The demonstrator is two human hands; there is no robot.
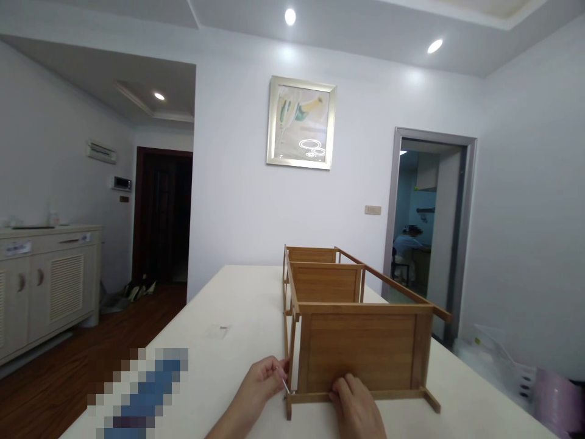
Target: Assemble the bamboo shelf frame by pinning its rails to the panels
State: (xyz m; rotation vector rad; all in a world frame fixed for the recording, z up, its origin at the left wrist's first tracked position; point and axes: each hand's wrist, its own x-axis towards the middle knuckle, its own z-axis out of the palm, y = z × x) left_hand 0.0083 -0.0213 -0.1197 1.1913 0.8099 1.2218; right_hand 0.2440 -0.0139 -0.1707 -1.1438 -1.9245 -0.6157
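A wooden shelf frame (361, 347) with three panels lies on its side on the white table (237, 317), stretching away from me. My left hand (260, 381) is pinched on a small metal tool (285, 386), probably a hex key, whose tip meets the frame's near left corner. My right hand (359, 408) rests with curled fingers on the lower rail of the nearest panel, holding the frame down.
A small clear bag with a screw (222, 330) lies on the table left of the frame. A pixelated patch covers the table's near left. A white cabinet (46, 280) stands at left. Another person sits beyond the doorway (406, 244). Plastic bins (525, 372) stand at right.
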